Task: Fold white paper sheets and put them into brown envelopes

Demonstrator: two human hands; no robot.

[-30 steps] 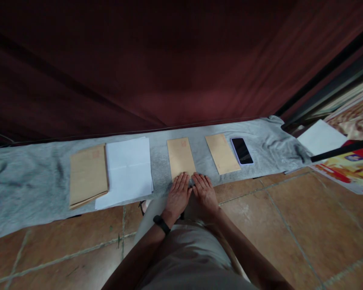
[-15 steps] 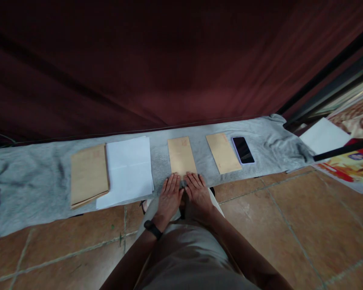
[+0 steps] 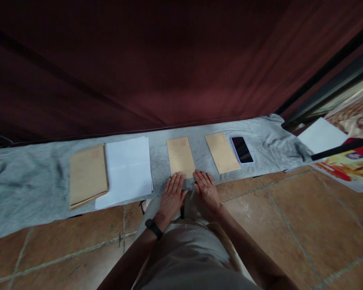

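A brown envelope (image 3: pixel 180 155) with faint red print lies flat on the grey cloth in front of me. My left hand (image 3: pixel 172 196) rests with its fingers stretched out at the envelope's near left edge, a dark band on the wrist. At its near right corner lies my right hand (image 3: pixel 206 190), fingers also extended and holding nothing. To the right is a second brown envelope (image 3: pixel 223 153), lying at a slant, with a phone (image 3: pixel 242 150) beside it. A pile of white paper (image 3: pixel 128 171) sits to the left, next to a stack of brown envelopes (image 3: pixel 88 174).
The grey cloth (image 3: pixel 257 139) covers a long narrow surface. A dark red curtain (image 3: pixel 175 64) hangs behind it. At the right are a dark metal bar (image 3: pixel 345 148), a white sheet (image 3: pixel 322 136) and a colourful printed package (image 3: pixel 355 167). Tiled floor (image 3: pixel 260 217) shows below.
My right hand has shifted right, away from my left hand, to the envelope's near right corner. More of the envelope's near edge shows between them. My left hand has barely moved.
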